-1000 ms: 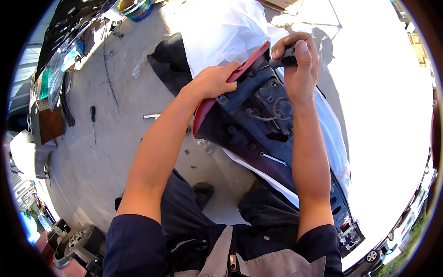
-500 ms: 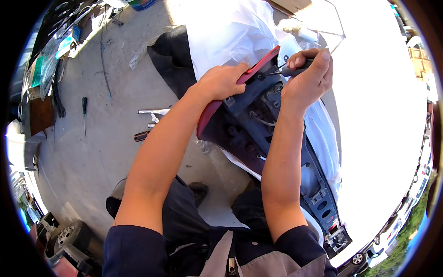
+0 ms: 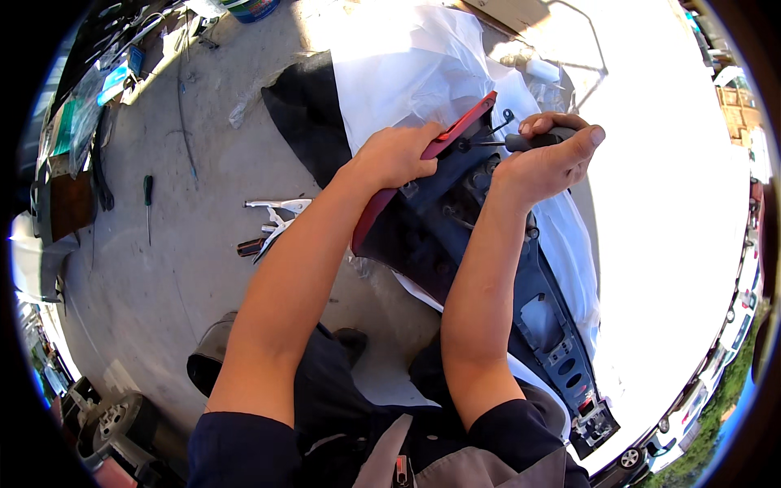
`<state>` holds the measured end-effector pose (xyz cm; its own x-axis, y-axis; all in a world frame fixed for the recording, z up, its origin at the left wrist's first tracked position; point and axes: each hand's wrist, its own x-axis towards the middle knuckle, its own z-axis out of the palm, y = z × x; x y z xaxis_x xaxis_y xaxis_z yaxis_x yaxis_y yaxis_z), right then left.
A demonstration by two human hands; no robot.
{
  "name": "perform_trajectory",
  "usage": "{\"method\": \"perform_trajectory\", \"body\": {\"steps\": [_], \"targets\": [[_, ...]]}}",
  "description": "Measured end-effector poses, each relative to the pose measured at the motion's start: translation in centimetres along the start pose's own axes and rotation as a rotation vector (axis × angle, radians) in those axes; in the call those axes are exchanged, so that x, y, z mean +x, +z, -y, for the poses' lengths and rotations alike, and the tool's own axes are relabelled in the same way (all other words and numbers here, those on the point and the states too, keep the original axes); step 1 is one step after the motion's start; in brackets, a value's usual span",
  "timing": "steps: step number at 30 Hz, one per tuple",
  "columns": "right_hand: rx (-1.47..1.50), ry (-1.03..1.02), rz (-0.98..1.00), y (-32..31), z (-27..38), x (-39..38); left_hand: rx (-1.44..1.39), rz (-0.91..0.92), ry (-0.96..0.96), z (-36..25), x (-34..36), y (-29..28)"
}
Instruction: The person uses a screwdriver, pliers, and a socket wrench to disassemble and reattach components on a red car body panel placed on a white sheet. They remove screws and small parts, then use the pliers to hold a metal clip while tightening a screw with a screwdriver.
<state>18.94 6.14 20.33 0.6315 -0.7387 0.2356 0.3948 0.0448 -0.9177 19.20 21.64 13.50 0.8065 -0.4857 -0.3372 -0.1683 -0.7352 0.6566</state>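
My left hand grips the red rim of a dark plastic car body part, which lies slanting over white sheeting and a black mat. My right hand is closed on a dark-handled screwdriver; its shaft points left at a small black fitting just inside the red rim. A small black tab stands out near that spot. Much of the part's middle is behind my right forearm.
Silver locking pliers and other tools lie left of the part. A green-handled screwdriver lies on the concrete floor. Boxes and clutter line the left, a bucket stands at the top, parked cars show along the right rim.
My right hand has turned and moved down and to the right, the screwdriver now lying nearly level. My left hand and the red rim sit a little lower and further right in the view.
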Motion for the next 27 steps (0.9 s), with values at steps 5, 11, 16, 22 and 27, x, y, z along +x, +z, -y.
{"method": "perform_trajectory", "body": {"steps": [5,11,16,22,27], "targets": [[0.066,0.044,1.095,1.1,-0.3,2.4,0.009,0.035,-0.033,-0.4,0.0,-0.3],[-0.012,0.093,0.682,1.1,0.2,1.7,0.001,-0.009,0.017,-0.1,0.2,0.0],[0.101,0.011,0.354,-1.0,-0.4,1.0,-0.014,-0.026,0.015,0.0,0.0,0.0],[0.175,0.282,1.366,0.8,-0.1,4.3,0.015,0.052,-0.014,-0.7,-0.2,-0.8],[0.048,0.091,0.594,0.9,0.0,0.7,0.005,-0.004,-0.001,-0.4,-0.2,-0.3]]}}
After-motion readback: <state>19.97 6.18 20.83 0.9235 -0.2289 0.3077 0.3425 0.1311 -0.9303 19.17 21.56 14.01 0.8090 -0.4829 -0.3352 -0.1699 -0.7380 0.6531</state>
